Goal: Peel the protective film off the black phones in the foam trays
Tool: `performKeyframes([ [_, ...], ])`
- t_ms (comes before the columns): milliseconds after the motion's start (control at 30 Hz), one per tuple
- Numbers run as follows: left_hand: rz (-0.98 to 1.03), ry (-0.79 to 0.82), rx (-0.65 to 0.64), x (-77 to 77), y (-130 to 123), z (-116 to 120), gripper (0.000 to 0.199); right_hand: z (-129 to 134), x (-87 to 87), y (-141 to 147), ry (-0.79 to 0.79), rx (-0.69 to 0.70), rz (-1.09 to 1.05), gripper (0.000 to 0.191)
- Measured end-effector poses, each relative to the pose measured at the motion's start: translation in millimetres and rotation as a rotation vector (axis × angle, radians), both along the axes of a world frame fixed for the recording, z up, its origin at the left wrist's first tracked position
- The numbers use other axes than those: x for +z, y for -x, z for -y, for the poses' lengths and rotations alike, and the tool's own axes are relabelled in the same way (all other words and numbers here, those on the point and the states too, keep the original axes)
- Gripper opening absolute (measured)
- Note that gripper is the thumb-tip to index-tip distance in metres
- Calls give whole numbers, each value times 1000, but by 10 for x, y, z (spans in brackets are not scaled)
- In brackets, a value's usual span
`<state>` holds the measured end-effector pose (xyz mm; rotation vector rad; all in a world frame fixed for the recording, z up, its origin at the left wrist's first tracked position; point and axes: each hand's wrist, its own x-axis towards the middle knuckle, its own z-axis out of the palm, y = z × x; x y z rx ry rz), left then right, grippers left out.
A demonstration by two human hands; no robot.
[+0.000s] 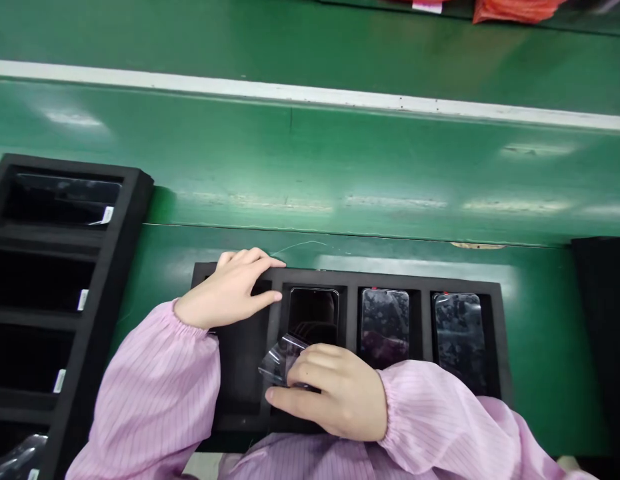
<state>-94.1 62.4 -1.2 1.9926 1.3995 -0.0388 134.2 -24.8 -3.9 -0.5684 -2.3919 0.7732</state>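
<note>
In front of me a black foam tray (457, 281) with a row of compartments lies on the green bench. My left hand (230, 290) rests on its far left edge, fingers stretched out, above the leftmost compartment. A clear plastic film (277, 363) is held in the curled fingers of my right hand (337, 390). That hand covers the lower part of a phone screen (314, 308), which looks dark and glossy. Two more phone screens, one in the middle right compartment (385, 323) and one at the far right (459, 330), look cloudy, with red tabs at their tops.
At left stands another black foam tray (135, 200) holding several dark panels with white labels. A dark block (600, 300) sits at the right edge. A white strip (310, 93) crosses the green surface, and red material (515, 9) lies at the top.
</note>
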Motion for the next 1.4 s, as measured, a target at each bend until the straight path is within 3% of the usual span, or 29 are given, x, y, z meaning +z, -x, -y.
performKeyframes([
  [167, -72, 12, -81, 32, -18, 29, 74, -208, 5, -85, 37, -30, -72, 24],
  [333, -106, -7, -121, 39, -148, 79, 104, -514, -100, -220, 47, -282, 75, 31],
  [500, -118, -63, -87, 14, -265, 131, 90, -564, -66, -234, 49, -292, 219, 34],
  [567, -125, -79, -90, 4, -278, 129, 87, -550, -35, -179, 255, -276, 115, 32],
  [733, -148, -77, -94, -7, -274, 107, 88, -504, -29, 72, 1138, -288, -243, 26],
  [833, -137, -79, -78, -12, -274, 108, 90, -470, -32, 185, 1295, -351, -346, 31],
  [967, -120, -81, -72, -31, -271, 113, 89, -449, -52, 209, 1332, -365, -401, 33],
  [1167, -147, -95, -68, -52, -266, 110, 89, -501, -70, 82, 1262, -355, -417, 33],
  [1333, -155, -115, -65, -61, -255, 114, 90, -642, 237, -278, 847, -433, -382, 23],
  [1400, -149, -121, -44, -72, -243, 112, 91, -705, 384, -476, 692, -463, -278, 18],
])
